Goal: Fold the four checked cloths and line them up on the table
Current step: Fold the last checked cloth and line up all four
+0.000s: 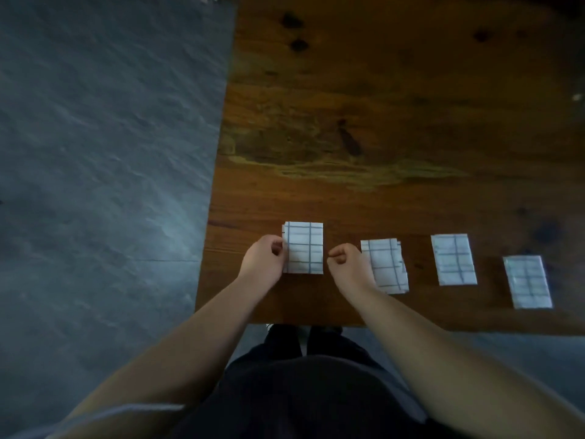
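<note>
I see four folded cloths, white with a grey-blue check, lying flat in a row near the front edge of the table [380, 106], all apart. The first cloth [304, 247], leftmost, is square-on, its layers offset at the left edge. The second cloth [387, 267] is tilted, with uneven layers on the right. The third cloth [454, 259] and fourth cloth [528, 282] are neat and slightly tilted.

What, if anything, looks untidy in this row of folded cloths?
The second cloth from the left stands out: it lies tilted, and its layers stick out unevenly along the right edge. The leftmost cloth, which the left hand pinches at its left edge, looks squarer.
</note>
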`<state>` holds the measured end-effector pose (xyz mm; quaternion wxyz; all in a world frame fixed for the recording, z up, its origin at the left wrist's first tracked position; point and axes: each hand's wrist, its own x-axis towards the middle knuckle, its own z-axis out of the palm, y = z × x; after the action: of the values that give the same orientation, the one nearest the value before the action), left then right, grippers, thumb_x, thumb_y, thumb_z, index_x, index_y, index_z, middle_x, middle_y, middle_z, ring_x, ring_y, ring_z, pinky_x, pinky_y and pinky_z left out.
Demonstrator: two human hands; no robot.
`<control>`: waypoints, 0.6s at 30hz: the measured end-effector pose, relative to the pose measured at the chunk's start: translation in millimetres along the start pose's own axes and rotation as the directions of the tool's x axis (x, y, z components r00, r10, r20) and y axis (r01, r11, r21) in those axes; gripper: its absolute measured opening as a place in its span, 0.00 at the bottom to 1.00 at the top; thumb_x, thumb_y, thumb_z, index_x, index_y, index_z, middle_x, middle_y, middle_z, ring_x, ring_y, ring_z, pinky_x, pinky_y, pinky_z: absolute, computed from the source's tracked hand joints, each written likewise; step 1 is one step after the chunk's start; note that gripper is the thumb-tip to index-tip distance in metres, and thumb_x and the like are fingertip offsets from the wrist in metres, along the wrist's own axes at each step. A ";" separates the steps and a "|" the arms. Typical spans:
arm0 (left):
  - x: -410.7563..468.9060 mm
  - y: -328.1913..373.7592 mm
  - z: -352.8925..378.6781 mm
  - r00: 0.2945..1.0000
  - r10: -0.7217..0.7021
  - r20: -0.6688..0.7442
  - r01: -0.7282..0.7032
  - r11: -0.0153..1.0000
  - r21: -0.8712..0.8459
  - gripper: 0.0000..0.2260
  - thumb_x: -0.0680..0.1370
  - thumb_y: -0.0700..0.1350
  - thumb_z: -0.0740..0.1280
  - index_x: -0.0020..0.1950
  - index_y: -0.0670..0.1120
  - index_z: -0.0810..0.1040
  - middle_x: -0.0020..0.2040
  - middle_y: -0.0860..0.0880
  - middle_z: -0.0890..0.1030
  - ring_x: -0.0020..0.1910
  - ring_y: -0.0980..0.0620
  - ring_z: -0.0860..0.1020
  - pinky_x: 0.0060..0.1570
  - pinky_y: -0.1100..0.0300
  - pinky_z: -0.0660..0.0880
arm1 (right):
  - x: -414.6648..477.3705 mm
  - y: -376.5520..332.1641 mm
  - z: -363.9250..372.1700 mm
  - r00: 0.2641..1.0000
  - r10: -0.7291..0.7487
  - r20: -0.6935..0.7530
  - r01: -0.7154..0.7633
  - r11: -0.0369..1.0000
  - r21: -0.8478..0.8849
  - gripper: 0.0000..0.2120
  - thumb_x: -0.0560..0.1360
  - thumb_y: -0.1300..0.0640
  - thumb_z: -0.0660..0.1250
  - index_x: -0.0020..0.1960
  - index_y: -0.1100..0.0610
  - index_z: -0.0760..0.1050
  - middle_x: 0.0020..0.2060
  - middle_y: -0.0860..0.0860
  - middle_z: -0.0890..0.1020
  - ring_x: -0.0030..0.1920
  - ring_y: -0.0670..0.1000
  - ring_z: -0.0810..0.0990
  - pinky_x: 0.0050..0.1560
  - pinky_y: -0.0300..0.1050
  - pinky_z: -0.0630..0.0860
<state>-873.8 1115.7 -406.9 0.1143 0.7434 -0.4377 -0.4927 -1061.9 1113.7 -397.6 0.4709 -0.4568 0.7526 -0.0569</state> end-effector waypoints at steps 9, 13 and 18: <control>-16.2 -21.7 1.2 0.971 0.230 0.064 -0.239 0.921 0.307 0.11 0.80 0.50 0.69 0.60 0.54 0.73 0.59 0.54 0.73 0.56 0.54 0.74 0.54 0.55 0.75 | -20.0 14.8 20.6 0.980 -0.197 -0.003 0.190 0.950 -0.249 0.12 0.80 0.54 0.67 0.62 0.44 0.72 0.56 0.41 0.73 0.52 0.43 0.76 0.51 0.41 0.78; -12.3 -30.4 9.9 0.946 0.299 0.125 -0.324 0.893 0.312 0.13 0.80 0.50 0.68 0.63 0.52 0.74 0.62 0.53 0.73 0.61 0.53 0.73 0.59 0.54 0.75 | -11.7 12.6 27.2 0.961 -0.277 -0.005 0.261 0.910 -0.322 0.12 0.80 0.53 0.67 0.62 0.46 0.73 0.58 0.42 0.73 0.56 0.42 0.74 0.56 0.42 0.77; -2.8 -31.8 10.3 0.921 0.373 0.115 -0.387 0.832 0.398 0.09 0.81 0.49 0.66 0.60 0.51 0.74 0.58 0.52 0.72 0.58 0.53 0.74 0.53 0.57 0.75 | -6.2 17.8 32.1 0.940 -0.341 0.000 0.312 0.859 -0.407 0.11 0.81 0.56 0.65 0.63 0.49 0.74 0.61 0.44 0.72 0.59 0.43 0.70 0.54 0.39 0.72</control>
<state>-865.6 1139.3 -429.3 0.0431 0.6404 -0.6724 -0.3686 -1047.9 1139.6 -420.4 0.3234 -0.6620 0.6762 0.0032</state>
